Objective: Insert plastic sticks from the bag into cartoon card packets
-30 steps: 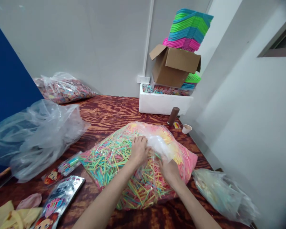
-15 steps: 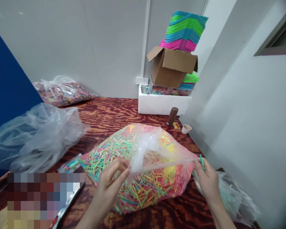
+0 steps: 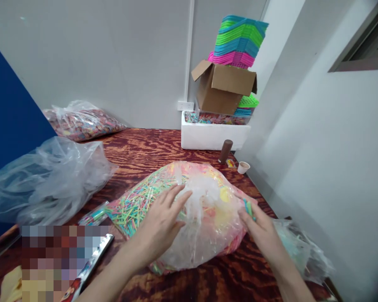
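A big clear plastic bag stuffed with thin coloured sticks lies on the dark wooden table in front of me. My left hand rests on top of the bag with its fingers stretched out and spread. My right hand is at the bag's right edge, its fingers pinched on a few green and blue sticks and touching the plastic. The bag's loose crumpled mouth lies between the two hands.
A large crumpled clear bag lies at the left, a bag of colourful packets behind it. At the back stand a white foam box, a cardboard box and stacked neon baskets. A brown bottle, a small cup and another bag sit by the right wall.
The left hand let go of the bag's plastic and now lies flat on top. The right hand, still pinching sticks, moved in towards the bag. The stretched mouth has collapsed.
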